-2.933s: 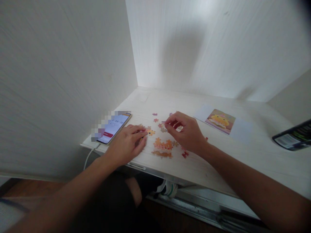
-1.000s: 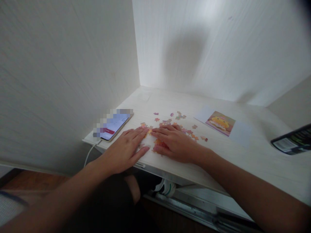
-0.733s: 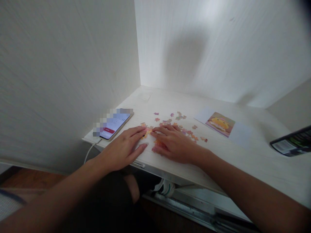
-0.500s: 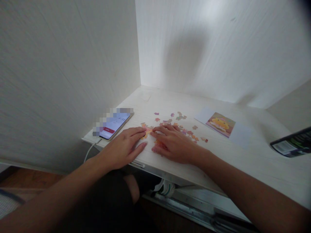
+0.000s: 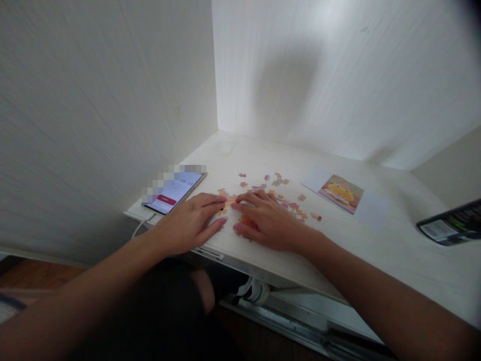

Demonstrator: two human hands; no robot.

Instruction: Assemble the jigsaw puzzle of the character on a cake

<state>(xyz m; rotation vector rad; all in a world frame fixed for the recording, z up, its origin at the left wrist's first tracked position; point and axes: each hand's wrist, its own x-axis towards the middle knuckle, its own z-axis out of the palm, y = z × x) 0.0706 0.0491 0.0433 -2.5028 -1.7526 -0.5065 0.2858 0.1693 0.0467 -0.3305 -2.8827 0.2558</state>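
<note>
My left hand (image 5: pixel 193 223) lies low over the white desk with its fingers stretched out and the thumb apart. Its fingertips touch small yellow-orange jigsaw pieces (image 5: pixel 228 203). Facing it, my right hand (image 5: pixel 268 220) has bent fingers, and its index fingertip meets the same pieces. The right thumb stays apart from the fingers, with orange-red jigsaw pieces (image 5: pixel 248 221) partly hidden under that hand. Whether any piece is pinched is hard to see. Several loose jigsaw pieces (image 5: pixel 278 179) are scattered just beyond the right hand.
A phone (image 5: pixel 175 193) with a lit screen and a white cable lies at the desk's left edge. On the right, a picture card of a yellow figure (image 5: pixel 341 194) rests on white paper (image 5: pixel 372 213). A dark container (image 5: pixel 451 223) stands at far right. White walls enclose the desk.
The view has shifted slightly. Both hands stay at the same pieces, with only small finger movements; the scattered pieces look unchanged.
</note>
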